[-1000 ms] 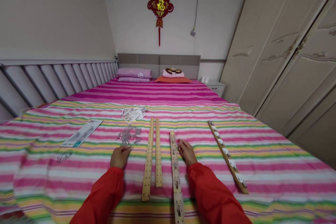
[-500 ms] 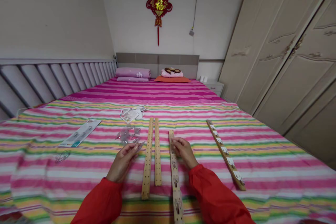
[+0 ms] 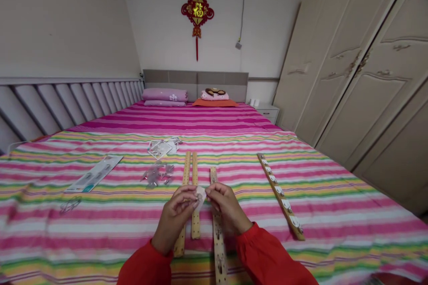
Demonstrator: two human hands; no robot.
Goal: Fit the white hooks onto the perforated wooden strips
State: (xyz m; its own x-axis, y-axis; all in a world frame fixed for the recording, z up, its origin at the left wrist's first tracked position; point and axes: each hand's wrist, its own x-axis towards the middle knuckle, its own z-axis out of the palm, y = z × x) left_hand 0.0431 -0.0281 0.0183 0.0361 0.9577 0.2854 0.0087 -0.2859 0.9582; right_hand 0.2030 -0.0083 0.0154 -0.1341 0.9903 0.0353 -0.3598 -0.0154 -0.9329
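Between my two hands is a small clear adhesive hook (image 3: 201,194), held up above the wooden strips. My left hand (image 3: 175,216) pinches it from the left, fingers curled. At its right edge, the thumb and fingertips of my right hand (image 3: 227,207) are closed on it. Below the right hand lies a perforated wooden strip (image 3: 218,240) with several clear hooks along it, partly hidden by that hand. Two perforated strips without hooks, a longer one (image 3: 186,171) and a shorter one (image 3: 195,169), lie under the left hand's side.
Farther right lies a strip (image 3: 279,196) with white-backed hooks. To the left are a pile of loose clear hooks (image 3: 157,174), papers and packaging (image 3: 163,147), a flat package (image 3: 95,173) and thin wire loops (image 3: 70,205). All rest on a striped bedspread (image 3: 110,236).
My left hand has moved right with the clear hook. My right hand has left the hooked strip's upper end and closed on the hook's edge. The view has shifted slightly.
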